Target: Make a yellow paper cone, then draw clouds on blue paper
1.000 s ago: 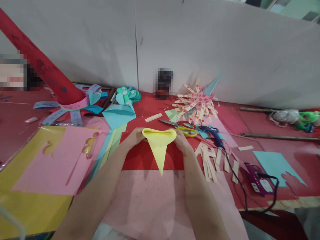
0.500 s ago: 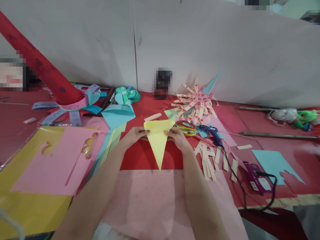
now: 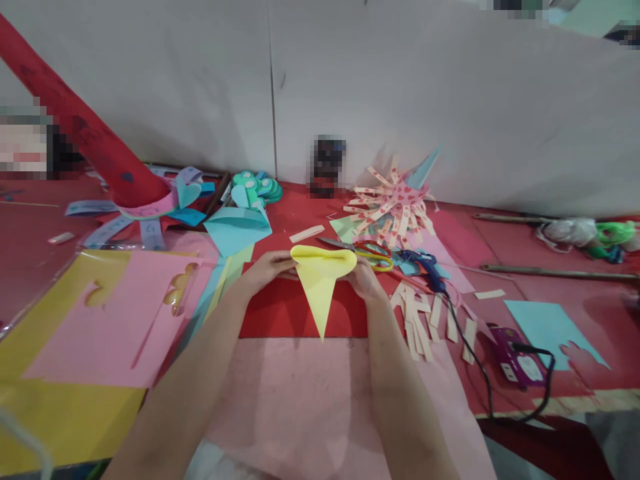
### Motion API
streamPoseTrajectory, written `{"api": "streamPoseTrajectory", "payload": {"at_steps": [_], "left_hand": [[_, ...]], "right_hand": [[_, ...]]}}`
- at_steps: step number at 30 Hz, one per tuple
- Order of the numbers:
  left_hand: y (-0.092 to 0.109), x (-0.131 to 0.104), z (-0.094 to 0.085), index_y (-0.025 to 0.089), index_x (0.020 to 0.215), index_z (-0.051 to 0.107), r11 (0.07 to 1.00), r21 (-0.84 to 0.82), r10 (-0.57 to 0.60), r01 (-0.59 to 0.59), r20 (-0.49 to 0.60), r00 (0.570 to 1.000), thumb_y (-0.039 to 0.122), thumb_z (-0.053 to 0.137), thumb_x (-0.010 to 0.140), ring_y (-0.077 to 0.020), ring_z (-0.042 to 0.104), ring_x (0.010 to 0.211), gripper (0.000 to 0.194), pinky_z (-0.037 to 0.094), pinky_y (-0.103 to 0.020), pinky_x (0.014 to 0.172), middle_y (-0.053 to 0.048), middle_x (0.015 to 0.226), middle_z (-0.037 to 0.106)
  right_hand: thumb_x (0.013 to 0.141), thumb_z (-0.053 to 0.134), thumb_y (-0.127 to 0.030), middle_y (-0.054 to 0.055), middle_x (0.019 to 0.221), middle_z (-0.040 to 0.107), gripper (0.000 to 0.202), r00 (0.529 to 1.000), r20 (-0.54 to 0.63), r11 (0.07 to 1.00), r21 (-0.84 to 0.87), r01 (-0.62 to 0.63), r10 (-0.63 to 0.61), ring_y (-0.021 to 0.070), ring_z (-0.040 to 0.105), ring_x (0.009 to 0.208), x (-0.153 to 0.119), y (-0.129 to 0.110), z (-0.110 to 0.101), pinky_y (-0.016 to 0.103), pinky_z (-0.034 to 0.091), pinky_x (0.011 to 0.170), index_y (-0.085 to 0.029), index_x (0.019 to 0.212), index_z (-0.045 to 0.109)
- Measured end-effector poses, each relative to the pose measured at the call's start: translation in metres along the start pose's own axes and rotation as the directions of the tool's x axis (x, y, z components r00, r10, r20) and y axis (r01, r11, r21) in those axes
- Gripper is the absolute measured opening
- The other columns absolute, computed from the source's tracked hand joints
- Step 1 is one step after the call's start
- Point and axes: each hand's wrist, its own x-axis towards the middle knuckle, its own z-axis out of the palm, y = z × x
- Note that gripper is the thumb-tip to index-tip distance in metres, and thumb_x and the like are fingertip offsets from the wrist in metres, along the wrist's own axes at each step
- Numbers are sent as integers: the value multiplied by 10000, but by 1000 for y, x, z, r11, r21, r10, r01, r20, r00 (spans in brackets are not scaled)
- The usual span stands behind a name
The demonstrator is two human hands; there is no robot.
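Observation:
A yellow paper cone (image 3: 320,288) points its tip down toward me, in the middle of the view. My left hand (image 3: 271,270) grips its upper left edge, the fingers partly behind the paper. At the upper right edge my right hand (image 3: 364,279) holds it too, with most of its fingertips hidden by the paper. The cone's wide end bulges, and its mouth shows as a narrow slot. Beneath lies a sheet of red paper (image 3: 270,313). Just behind the right hand are scissors (image 3: 375,257) with red and yellow handles.
Right of the hands lie a blue glue gun (image 3: 427,265), cream paper strips (image 3: 415,327) and a purple box (image 3: 517,363) with a black cord. A spiky paper-strip craft (image 3: 395,200) stands behind. On the left are a red paper tube (image 3: 110,160) and pink paper (image 3: 110,320).
The cone's wide end has bulged and rounded, its top edge now curling into a slot. My right hand has shifted slightly right, and its fingers have gone behind the paper.

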Motion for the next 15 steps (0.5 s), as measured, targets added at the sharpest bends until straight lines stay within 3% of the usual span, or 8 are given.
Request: {"api": "streamPoseTrajectory", "payload": {"at_steps": [8, 15], "left_hand": [[0, 0, 0, 140, 980, 638, 1000, 25, -7, 7, -17, 1000, 355, 643, 671, -200, 643, 801, 376, 501, -371, 800, -88, 944, 679], [-1, 0, -4, 150, 1008, 631, 998, 64, -23, 20, 50, 998, 340, 651, 665, -200, 629, 866, 393, 483, -363, 835, -90, 992, 667]], "right_hand": [[562, 602, -201, -18, 538, 608, 101, 998, -9, 996, 62, -56, 56, 126, 560, 481, -1, -4, 3, 275, 515, 518, -178, 658, 627], [582, 608, -226, 7, 644, 654, 127, 998, -13, 998, 13, -55, 55, 167, 608, 577, -1, -4, 4, 293, 518, 553, -191, 701, 634]]}}
